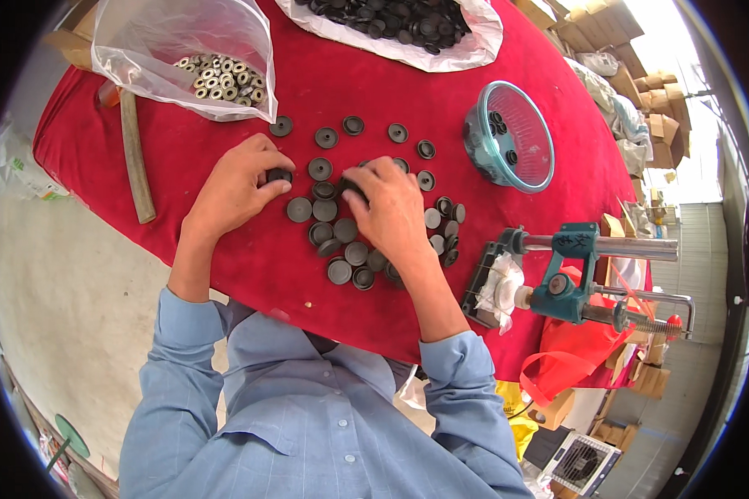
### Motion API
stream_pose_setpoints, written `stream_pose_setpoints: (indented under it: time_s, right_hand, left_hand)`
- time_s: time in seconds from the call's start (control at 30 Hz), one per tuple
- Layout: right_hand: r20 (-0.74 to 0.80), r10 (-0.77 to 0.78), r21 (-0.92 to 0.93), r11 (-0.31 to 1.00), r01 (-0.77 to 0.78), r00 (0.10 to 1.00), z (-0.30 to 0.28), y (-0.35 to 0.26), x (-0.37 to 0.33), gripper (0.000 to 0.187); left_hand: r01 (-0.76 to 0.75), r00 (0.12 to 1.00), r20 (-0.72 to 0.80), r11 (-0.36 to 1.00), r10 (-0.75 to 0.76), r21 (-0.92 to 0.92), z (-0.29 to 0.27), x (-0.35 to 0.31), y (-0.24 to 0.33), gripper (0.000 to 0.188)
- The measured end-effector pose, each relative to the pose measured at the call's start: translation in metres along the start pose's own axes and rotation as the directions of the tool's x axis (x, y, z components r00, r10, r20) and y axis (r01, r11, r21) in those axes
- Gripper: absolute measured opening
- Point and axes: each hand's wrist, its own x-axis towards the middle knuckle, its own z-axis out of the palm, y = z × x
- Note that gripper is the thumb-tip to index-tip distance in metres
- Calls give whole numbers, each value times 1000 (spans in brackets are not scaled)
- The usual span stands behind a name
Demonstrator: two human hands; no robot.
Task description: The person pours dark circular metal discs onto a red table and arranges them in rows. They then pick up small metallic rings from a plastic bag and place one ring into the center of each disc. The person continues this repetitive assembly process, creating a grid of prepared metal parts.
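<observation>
My left hand [235, 181] pinches a small black round cap [280, 175] between thumb and fingers, just over the red cloth. My right hand [389, 205] is closed on another black cap, mostly hidden under its fingertips. Around and between the hands lie many black round caps [299, 209], some face down, others showing a raised rim and a centre stud. Several of these, such as one studded cap [326, 137], sit spaced out beyond my hands. A denser cluster is nearer me, partly covered by my right hand and forearm.
A plastic bag of metal rings [225, 81] and a wooden handle [136, 158] lie left. At the far side is a white sack of black caps [399, 21]. A blue basket [510, 170] and a green hand press [567, 287] stand right on the red cloth [308, 91].
</observation>
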Motion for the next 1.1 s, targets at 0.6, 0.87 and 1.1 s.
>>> stream_pose_setpoints:
  time_s: [0.6,0.87,1.1]
  right_hand:
    - [-170,79,-35,996,-86,982,20,6,11,22]
    - [128,69,204,975,-94,989,-1,-40,-7,24]
    - [166,64,212,972,-99,984,-2,-38,-12,26]
  left_hand:
    - [-16,1000,-18,997,14,-79,26,-39,21,38]
    - [95,971,-192,968,-141,-231,18,-54,19,27]
    - [-68,939,-327,991,102,114,19,-72,9,29]
